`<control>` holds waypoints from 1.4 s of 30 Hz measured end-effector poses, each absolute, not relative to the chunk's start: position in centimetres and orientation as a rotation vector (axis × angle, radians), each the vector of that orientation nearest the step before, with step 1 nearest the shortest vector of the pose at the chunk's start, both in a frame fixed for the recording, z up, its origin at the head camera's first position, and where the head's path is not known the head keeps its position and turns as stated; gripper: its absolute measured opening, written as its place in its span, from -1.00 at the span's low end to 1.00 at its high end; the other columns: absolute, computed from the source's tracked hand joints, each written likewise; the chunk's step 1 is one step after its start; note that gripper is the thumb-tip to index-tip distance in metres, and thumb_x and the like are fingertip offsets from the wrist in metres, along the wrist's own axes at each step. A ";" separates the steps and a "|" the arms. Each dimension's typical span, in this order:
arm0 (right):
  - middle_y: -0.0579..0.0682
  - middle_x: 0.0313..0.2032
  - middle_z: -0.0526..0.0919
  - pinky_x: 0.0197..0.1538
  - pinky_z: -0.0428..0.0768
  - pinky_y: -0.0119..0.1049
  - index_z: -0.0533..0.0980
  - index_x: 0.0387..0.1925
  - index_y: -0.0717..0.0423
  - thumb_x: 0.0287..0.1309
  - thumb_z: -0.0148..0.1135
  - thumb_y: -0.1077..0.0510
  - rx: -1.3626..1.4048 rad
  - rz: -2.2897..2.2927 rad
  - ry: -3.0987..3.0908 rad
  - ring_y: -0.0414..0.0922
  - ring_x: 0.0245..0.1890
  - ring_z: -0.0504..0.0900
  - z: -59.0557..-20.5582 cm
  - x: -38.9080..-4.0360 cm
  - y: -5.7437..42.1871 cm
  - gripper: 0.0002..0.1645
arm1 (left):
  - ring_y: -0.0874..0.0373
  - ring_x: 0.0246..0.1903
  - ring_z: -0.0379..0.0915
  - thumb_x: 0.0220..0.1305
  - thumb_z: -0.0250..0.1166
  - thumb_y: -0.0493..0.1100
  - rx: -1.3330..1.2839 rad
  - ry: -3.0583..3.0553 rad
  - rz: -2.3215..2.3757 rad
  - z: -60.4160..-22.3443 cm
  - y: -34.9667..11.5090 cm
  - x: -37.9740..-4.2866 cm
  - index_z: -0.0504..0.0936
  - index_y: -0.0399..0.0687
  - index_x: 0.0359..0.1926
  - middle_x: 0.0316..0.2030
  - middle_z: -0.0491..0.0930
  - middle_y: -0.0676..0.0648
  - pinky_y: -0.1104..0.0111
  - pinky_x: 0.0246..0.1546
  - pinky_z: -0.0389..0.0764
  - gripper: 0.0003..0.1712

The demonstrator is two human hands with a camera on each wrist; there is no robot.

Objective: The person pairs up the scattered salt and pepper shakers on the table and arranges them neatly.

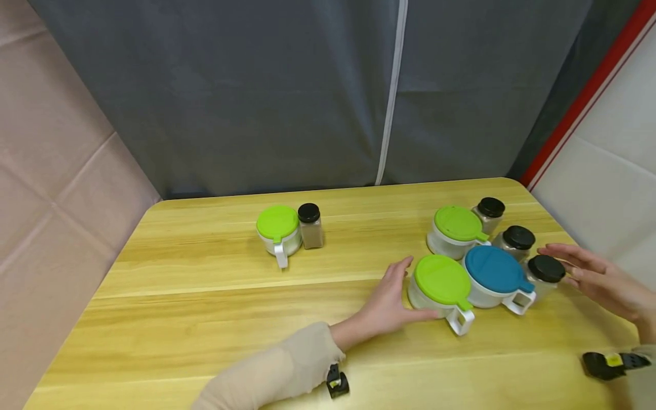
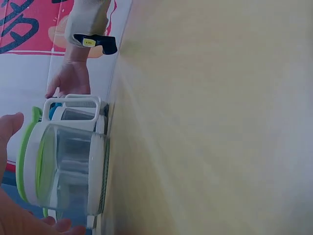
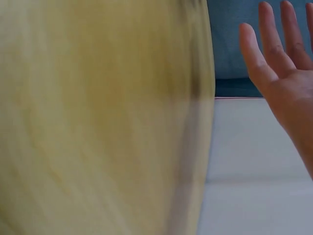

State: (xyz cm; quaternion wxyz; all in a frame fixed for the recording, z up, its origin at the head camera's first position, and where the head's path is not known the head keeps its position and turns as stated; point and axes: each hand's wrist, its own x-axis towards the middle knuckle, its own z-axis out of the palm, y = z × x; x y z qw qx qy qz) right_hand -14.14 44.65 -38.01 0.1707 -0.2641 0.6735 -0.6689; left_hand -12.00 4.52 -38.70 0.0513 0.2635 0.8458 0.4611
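Note:
In the head view my left hand (image 1: 386, 302) reaches around the left side of a clear canister with a green lid (image 1: 442, 280) and a white handle. Its thumb is at the front and its fingers are spread behind; whether they touch I cannot tell. The same canister (image 2: 68, 166) shows between thumb and fingers in the left wrist view. My right hand (image 1: 605, 279), fingers extended, is beside a black-capped spice jar (image 1: 546, 270); contact is unclear. Between the hands stands a blue-lidded canister (image 1: 494, 270). The right wrist view shows my right hand (image 3: 288, 73) with fingers spread.
Behind these are another green-lidded canister (image 1: 458, 224) and two black-capped jars, one at the back (image 1: 490, 209) and one in the middle (image 1: 517, 239). Farther left, a green-lidded canister (image 1: 278, 225) stands beside a black-capped jar (image 1: 310, 225). A grey curtain (image 1: 256, 102) hangs behind the wooden table (image 1: 195, 319).

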 end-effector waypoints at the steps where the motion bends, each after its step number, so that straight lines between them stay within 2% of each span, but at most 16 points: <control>1: -0.18 0.21 0.16 -0.06 0.30 -0.53 -0.04 0.29 0.20 0.25 -0.52 0.49 -0.759 -1.906 1.890 -0.39 0.14 0.10 -38.2 -14.2 44.7 -0.42 | 0.16 0.11 0.14 -0.18 0.38 0.19 0.795 2.565 1.409 -38.7 4.7 -11.9 -0.02 -0.07 0.32 0.17 0.14 -0.06 0.36 0.05 0.24 0.12; 9: -0.26 0.18 0.19 -0.10 0.40 -0.45 0.08 0.28 -0.02 0.23 -0.49 0.53 -0.743 -1.945 1.752 -0.36 0.05 0.27 -38.7 -14.1 44.6 -0.33 | 0.19 0.13 0.09 -0.19 0.41 0.16 0.772 2.558 1.427 -38.8 5.4 -11.9 -0.01 -0.04 0.31 0.16 0.14 -0.03 0.32 0.08 0.20 0.11; 12: -0.31 0.17 0.18 -0.09 0.39 -0.48 0.08 0.28 -0.05 0.23 -0.46 0.53 -0.719 -1.899 1.796 -0.40 0.05 0.25 -38.5 -14.0 44.4 -0.32 | 0.20 0.11 0.10 -0.21 0.42 0.15 0.765 2.559 1.440 -38.8 5.6 -12.0 0.01 -0.01 0.30 0.15 0.16 -0.01 0.32 0.07 0.22 0.10; 16: -0.34 0.17 0.16 -0.08 0.37 -0.49 0.06 0.29 -0.02 0.23 -0.44 0.53 -0.716 -1.848 1.838 -0.43 0.07 0.22 -38.5 -14.0 44.2 -0.33 | 0.24 0.09 0.12 -0.23 0.43 0.16 0.752 2.546 1.461 -38.9 5.9 -12.3 0.02 0.03 0.30 0.13 0.17 0.04 0.33 0.05 0.24 0.11; 19: -0.30 0.18 0.19 -0.06 0.37 -0.48 0.07 0.29 0.00 0.23 -0.43 0.53 -0.725 -1.854 1.804 -0.38 0.08 0.26 -38.5 -14.0 44.2 -0.34 | 0.25 0.07 0.13 -0.24 0.43 0.17 0.747 2.540 1.471 -39.1 6.2 -12.4 0.01 0.05 0.29 0.11 0.17 0.05 0.34 0.04 0.24 0.11; 28: -0.26 0.16 0.25 -0.03 0.35 -0.50 0.12 0.26 -0.01 0.24 -0.40 0.51 -0.735 -1.873 1.767 -0.37 0.09 0.26 -38.3 -14.0 43.9 -0.37 | 0.24 0.08 0.13 -0.27 0.42 0.21 0.712 2.540 1.473 -39.1 7.0 -12.8 -0.03 0.02 0.31 0.14 0.15 0.07 0.34 0.04 0.26 0.17; 35: -0.24 0.20 0.17 -0.01 0.33 -0.50 0.05 0.30 0.06 0.21 -0.41 0.55 -0.804 -1.877 1.774 -0.36 0.12 0.22 -38.4 -14.0 43.7 -0.33 | 0.27 0.03 0.17 -0.29 0.44 0.19 0.740 2.559 1.482 -39.0 7.4 -13.0 -0.02 0.04 0.29 0.11 0.18 0.08 0.37 -0.01 0.29 0.16; 42: -0.26 0.20 0.13 -0.04 0.32 -0.54 0.06 0.30 0.04 0.18 -0.39 0.58 -0.797 -1.841 1.865 -0.42 0.12 0.17 -38.2 -14.0 43.5 -0.30 | 0.29 -0.01 0.20 -0.28 0.44 0.18 0.750 2.577 1.467 -39.0 7.6 -13.1 0.04 -0.02 0.26 0.06 0.23 0.10 0.40 -0.04 0.31 0.12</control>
